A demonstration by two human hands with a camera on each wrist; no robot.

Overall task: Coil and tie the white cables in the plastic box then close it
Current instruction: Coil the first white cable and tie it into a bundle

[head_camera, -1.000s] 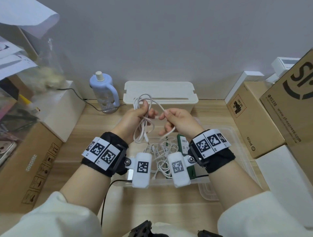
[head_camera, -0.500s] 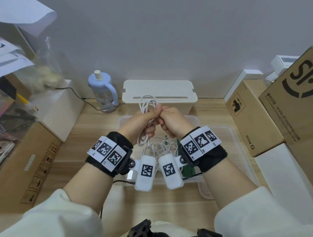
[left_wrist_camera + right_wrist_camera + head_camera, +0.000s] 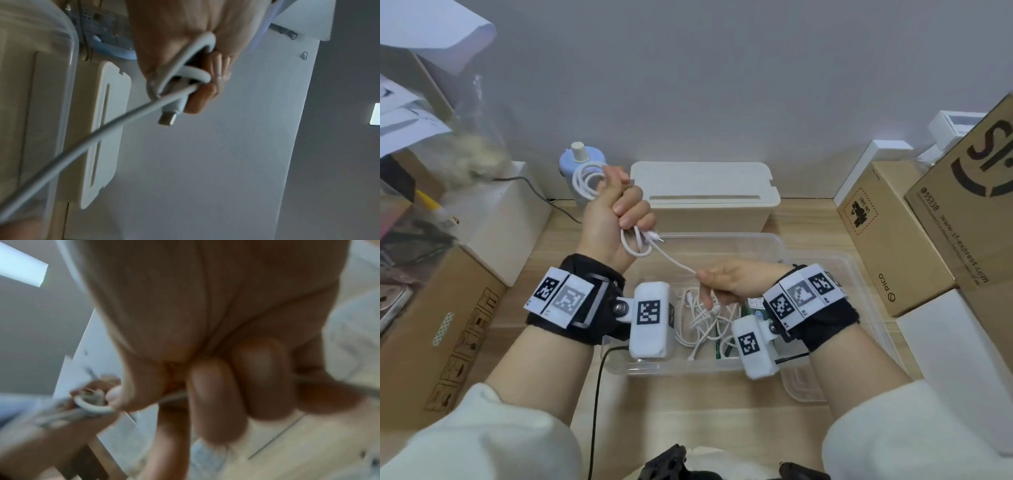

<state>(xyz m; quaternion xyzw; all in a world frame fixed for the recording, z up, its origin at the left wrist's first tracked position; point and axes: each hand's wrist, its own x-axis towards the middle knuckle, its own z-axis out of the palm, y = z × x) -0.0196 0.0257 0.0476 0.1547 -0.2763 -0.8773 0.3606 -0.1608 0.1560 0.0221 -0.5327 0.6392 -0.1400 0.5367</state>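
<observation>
Left hand (image 3: 616,209) raised, fist wrapped round coiled white cable (image 3: 585,180) (plug end pokes out below fingers). Right hand (image 3: 732,282) lower, pinching same cable's free end, strand taut between hands. Below: open plastic box (image 3: 859,274) on desk, loose white cables (image 3: 700,322) tangled inside.

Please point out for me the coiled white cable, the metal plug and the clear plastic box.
coiled white cable (image 3: 585,181), head view, on the loops above the fist.
metal plug (image 3: 167,119), left wrist view, on its metal tip.
clear plastic box (image 3: 722,236), head view, on its far rim.
</observation>
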